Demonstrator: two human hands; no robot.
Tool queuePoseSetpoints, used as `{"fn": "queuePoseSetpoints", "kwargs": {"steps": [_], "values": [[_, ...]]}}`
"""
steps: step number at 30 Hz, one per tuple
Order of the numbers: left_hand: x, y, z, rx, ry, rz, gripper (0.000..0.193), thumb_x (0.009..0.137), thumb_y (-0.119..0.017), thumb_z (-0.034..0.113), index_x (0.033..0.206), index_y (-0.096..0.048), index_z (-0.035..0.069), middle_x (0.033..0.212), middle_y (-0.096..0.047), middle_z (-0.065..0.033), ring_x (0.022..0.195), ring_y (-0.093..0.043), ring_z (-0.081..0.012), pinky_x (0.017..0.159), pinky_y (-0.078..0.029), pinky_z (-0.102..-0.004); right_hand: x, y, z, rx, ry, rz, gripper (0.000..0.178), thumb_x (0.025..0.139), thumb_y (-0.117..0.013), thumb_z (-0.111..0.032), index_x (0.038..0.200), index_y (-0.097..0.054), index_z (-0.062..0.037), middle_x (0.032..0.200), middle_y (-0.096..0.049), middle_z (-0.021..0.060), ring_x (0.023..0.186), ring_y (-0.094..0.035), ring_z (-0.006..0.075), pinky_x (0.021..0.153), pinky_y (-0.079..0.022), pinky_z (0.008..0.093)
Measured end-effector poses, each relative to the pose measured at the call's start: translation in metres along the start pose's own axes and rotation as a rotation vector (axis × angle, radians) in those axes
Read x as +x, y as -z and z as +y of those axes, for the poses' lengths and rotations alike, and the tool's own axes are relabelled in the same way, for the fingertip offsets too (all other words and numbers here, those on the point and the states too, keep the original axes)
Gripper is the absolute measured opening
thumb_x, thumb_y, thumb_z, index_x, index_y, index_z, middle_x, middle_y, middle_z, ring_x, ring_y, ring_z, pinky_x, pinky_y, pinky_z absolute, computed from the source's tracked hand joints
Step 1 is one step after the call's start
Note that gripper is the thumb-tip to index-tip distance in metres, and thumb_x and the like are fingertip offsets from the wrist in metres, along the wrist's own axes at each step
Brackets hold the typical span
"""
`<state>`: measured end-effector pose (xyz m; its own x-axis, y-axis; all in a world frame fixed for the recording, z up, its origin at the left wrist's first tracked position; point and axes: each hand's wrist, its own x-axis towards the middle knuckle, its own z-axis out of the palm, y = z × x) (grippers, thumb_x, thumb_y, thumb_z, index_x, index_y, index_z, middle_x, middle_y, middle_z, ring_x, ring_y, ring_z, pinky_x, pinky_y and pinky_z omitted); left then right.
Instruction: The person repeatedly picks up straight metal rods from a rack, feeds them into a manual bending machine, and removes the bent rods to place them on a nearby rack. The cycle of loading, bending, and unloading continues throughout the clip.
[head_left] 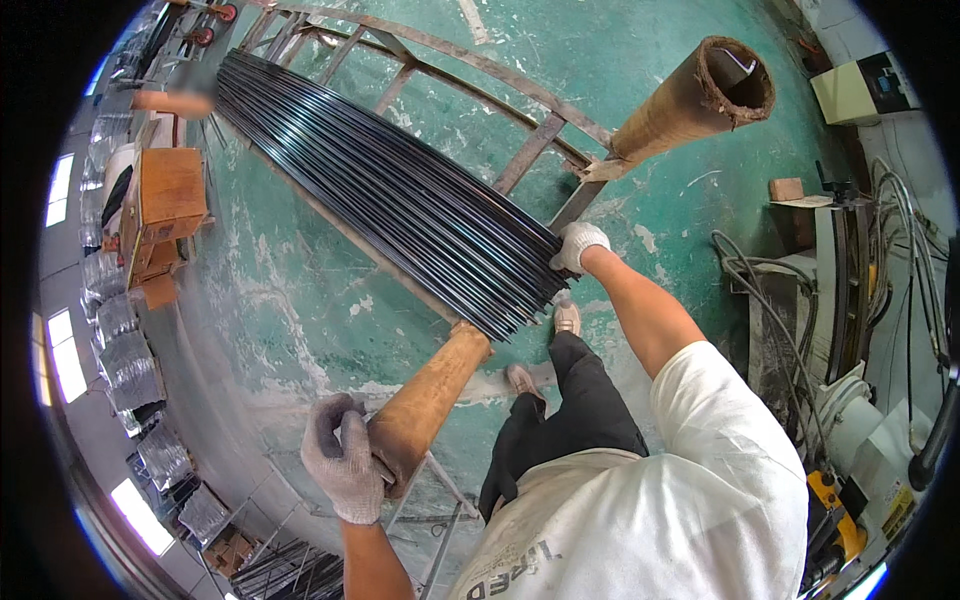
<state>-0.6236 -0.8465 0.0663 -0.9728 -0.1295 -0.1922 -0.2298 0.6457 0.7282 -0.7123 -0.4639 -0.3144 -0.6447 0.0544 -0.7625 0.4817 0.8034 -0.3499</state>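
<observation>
A long bundle of thin black metal rods [400, 190] lies slantwise in a metal rack, its near ends in front of me. My right hand [580, 247], in a white knit glove, closes on the rod ends at the bundle's right corner. My left hand [342, 460], in a glove with grey-coated fingers, rests beside the upper rim of a brown cardboard tube [430, 400]. Its thumb and fingers are curled but apart, with nothing seen between them. A second brown cardboard tube [670, 110] slants up from the rack's right corner, its ragged mouth facing up.
The metal rack [530, 152] stretches away to the far left over a worn green floor [300, 260]. Cardboard boxes [170, 190] stand at left, near another person's arm [165, 102]. Machinery with looped hoses [780, 265] stands at right. Below the left tube is a metal frame [445, 530].
</observation>
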Motion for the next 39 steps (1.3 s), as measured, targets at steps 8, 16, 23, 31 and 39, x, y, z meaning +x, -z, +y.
{"fn": "queuePoseSetpoints", "kwargs": {"steps": [8,16,23,31,39], "values": [[-0.003,-0.006,0.003,-0.057,-0.048,0.090,0.014,0.099,-0.062,-0.006,0.110,-0.070,-0.009,0.098,-0.073,-0.0109,0.093,-0.069,-0.0184,0.090,-0.056,-0.0335,0.005,-0.003,0.019,0.298,0.134,-0.108,0.049,0.085,-0.091,-0.030,0.123,-0.080,0.0000,0.102,-0.082,0.0144,0.090,-0.077,0.0255,0.082,-0.064,0.0428],[-0.014,0.000,-0.004,0.141,-0.285,0.151,0.014,0.103,-0.067,-0.001,0.114,-0.072,-0.007,0.103,-0.074,-0.0140,0.097,-0.072,-0.0249,0.093,-0.058,-0.0371,-0.074,-0.002,-0.012,0.363,0.045,0.064,0.065,0.096,-0.079,-0.056,0.129,-0.078,0.0006,0.120,-0.080,0.0254,0.114,-0.078,0.0393,0.093,-0.060,0.0470],[-0.078,-0.027,0.035,0.165,-0.982,0.095,0.024,0.088,-0.075,-0.003,0.111,-0.075,0.000,0.102,-0.075,-0.0165,0.093,-0.074,-0.0382,0.093,-0.059,-0.0528,-0.272,-0.081,0.048,0.150,-0.109,0.003,0.061,0.101,-0.067,-0.063,0.125,-0.081,-0.0083,0.116,-0.079,0.0267,0.112,-0.077,0.0436,0.096,-0.061,0.0513],[-0.113,-0.183,-0.168,-0.488,0.011,-0.543,0.023,0.103,-0.077,0.020,0.119,-0.071,0.004,0.104,-0.074,-0.0083,0.097,-0.074,-0.0234,0.088,-0.059,-0.0373,-0.613,-0.232,0.171,0.012,-0.493,0.013,0.044,0.101,-0.070,-0.054,0.112,-0.084,-0.0133,0.108,-0.080,0.0219,0.106,-0.076,0.0439,0.091,-0.060,0.0520],[-0.096,-0.249,-0.151,-1.256,0.882,-0.720,0.036,0.113,-0.064,0.044,0.108,-0.070,0.008,0.101,-0.074,-0.0088,0.091,-0.071,-0.0300,0.089,-0.059,-0.0480,-0.808,-0.376,0.179,-0.078,-0.787,0.180,0.031,0.092,-0.079,-0.042,0.099,-0.080,-0.0114,0.096,-0.080,0.0203,0.095,-0.077,0.0422,0.086,-0.060,0.0529]]}}
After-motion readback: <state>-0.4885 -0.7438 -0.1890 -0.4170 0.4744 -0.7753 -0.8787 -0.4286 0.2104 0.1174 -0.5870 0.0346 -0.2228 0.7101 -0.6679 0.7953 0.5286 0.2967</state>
